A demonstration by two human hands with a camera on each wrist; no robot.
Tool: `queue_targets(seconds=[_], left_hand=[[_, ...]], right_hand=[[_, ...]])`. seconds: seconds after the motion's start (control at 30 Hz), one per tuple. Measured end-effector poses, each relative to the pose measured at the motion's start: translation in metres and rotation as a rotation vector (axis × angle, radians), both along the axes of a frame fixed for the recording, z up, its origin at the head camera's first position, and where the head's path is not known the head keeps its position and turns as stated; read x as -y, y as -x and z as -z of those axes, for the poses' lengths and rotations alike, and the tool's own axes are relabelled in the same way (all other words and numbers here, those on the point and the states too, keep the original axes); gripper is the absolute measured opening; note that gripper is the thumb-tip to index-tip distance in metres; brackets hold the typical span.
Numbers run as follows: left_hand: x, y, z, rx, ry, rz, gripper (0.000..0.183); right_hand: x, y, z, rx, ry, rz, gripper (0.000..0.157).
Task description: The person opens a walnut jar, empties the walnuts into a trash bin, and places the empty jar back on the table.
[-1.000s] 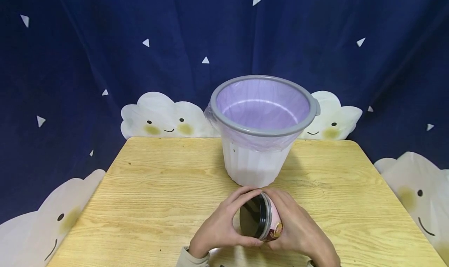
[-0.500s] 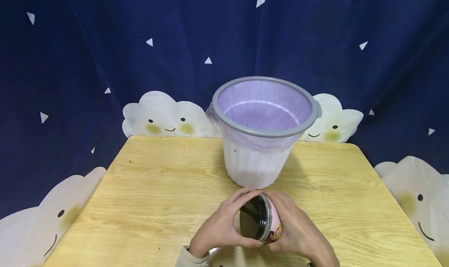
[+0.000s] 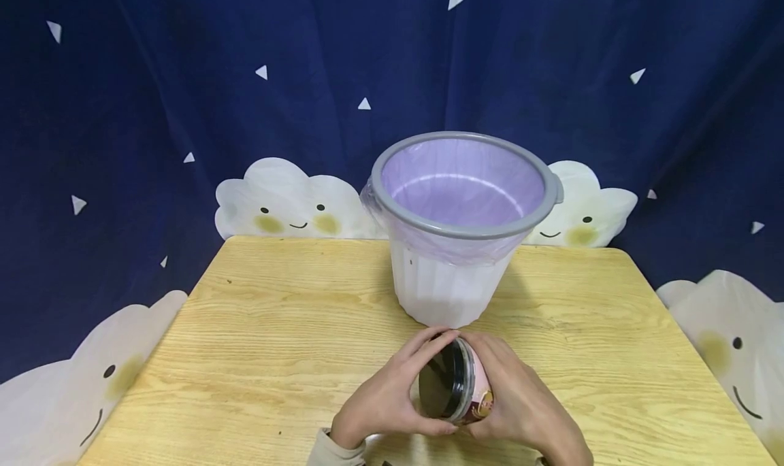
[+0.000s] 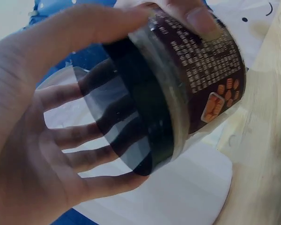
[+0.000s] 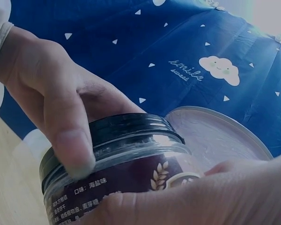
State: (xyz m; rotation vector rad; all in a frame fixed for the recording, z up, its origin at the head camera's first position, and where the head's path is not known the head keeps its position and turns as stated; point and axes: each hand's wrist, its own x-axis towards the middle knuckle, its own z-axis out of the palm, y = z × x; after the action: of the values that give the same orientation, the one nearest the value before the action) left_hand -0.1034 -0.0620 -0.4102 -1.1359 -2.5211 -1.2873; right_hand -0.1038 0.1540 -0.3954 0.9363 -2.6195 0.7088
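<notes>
A jar (image 3: pixel 482 392) with a pink and maroon label lies tilted between both hands, in front of the bin. Its glossy black lid (image 3: pixel 439 379) faces left and sits on the mouth. My left hand (image 3: pixel 386 399) grips the lid, thumb at the near side and fingers round the far side. Around the labelled body curls my right hand (image 3: pixel 520 403). White print and small food pictures show on the label (image 4: pixel 210 70) in the left wrist view. From the right wrist, the left thumb (image 5: pixel 75 152) presses over the lid's ridged edge (image 5: pixel 131 129).
Just beyond the hands stands a white waste bin (image 3: pixel 444 292) with a grey rim and a purplish plastic liner (image 3: pixel 462 180). It rests on a wooden table (image 3: pixel 275 323). A dark blue curtain (image 3: pixel 294 112) with white triangles and smiling clouds hangs behind.
The head view has shifted slightly. Both hands keep their hold on the lid and jar, in nearly the same place.
</notes>
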Motion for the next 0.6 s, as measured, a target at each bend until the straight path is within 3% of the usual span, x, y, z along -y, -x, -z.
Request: queue_targets(seconds=[0.27, 0.47, 0.6], left_hand=[[0.0003, -0.0019, 0.0009, 0.033, -0.011, -0.037, 0.105], [0.0020, -0.0014, 0.0015, -0.040, -0.001, -0.006, 0.107], [0.0026, -0.0026, 0.0000, -0.028, -0.004, -0.013, 0.105]], right_hand=[[0.0011, -0.0018, -0.0014, 0.031, -0.010, 0.009, 0.115], [0.0020, -0.0025, -0.0012, 0.023, -0.015, 0.012, 0.114], [0.0018, -0.0034, -0.0015, 0.018, -0.016, 0.004, 0.114]])
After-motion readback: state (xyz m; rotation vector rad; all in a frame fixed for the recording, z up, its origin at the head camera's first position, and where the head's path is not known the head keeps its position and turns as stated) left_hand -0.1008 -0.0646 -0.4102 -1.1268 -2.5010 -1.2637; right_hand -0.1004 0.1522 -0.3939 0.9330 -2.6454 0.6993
